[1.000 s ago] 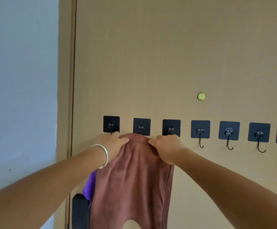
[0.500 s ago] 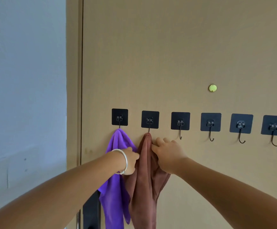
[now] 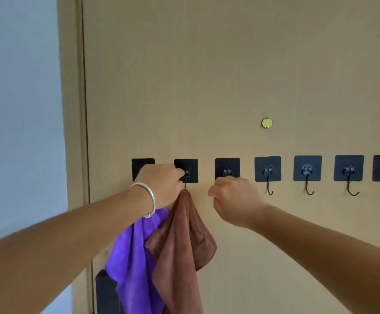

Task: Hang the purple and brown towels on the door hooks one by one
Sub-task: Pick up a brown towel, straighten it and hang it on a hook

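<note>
Hanging bunched from second hook (image 3: 186,177), brown towel (image 3: 183,241) could slip if nudged; left hand (image 3: 161,184) fingers curled at hook, right hand (image 3: 234,200) loosely curled, holding nothing.

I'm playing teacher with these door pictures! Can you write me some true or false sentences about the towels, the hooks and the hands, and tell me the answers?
1. The brown towel hangs from the second hook from the left. True.
2. The purple towel lies to the right of the brown towel. False: it hangs to its left.
3. The left hand reaches up to the second hook's black pad. True.
4. The right hand grips the brown towel. False: it is off the towel, holding nothing.
5. Every hook has a towel. False: the hooks at the right, like this one, are bare.
</note>
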`<state>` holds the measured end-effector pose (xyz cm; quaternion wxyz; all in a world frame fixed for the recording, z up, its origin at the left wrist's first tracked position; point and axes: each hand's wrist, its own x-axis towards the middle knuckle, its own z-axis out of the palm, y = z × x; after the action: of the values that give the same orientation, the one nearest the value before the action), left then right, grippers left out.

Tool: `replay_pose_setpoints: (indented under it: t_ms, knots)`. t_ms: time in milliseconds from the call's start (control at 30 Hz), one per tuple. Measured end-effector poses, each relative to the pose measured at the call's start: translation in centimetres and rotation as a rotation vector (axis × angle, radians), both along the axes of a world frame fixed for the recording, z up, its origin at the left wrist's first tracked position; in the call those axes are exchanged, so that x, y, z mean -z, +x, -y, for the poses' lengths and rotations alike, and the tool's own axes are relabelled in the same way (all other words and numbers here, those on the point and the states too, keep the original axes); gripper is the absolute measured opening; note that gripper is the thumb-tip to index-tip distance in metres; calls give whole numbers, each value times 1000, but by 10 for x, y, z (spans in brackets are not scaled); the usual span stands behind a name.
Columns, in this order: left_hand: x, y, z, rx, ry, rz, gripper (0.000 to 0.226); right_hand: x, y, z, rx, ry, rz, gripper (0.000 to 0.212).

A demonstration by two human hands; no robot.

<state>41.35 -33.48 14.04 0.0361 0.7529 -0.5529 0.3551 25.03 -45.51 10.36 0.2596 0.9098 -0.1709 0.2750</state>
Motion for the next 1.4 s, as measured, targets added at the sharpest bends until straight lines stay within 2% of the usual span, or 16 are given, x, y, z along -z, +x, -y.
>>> replay_pose_setpoints:
  t_ms: [100, 233, 433, 600, 767, 1033, 1233, 1400]
  knots:
    - [-7, -13, 23, 214, -93, -43, 49, -10, -26, 9, 60, 28, 102, 26]
    - [1, -44, 62, 267, -64, 20, 67, -13, -75, 31, 272, 34, 182, 35]
    - [17, -120, 117, 445, -76, 7, 74, 3, -157, 45, 592, 72, 232, 54]
    - [24, -184, 151, 731, -64, 6, 73, 19, -224, 15, 883, 60, 291, 59]
    - [37, -267, 157, 1057, -9, -55, 74, 40, -298, -46, 1218, 108, 354, 62]
    - [71, -412, 82, 1459, 94, -100, 76, 63, -389, -224, 1760, 98, 452, 67]
    - [70, -500, -26, 1733, 95, -62, 76, 58, -422, -372, 2086, 21, 516, 67]
    - [75, -559, -138, 1971, 166, -29, 77, 57, -428, -489, 2278, -31, 554, 65]
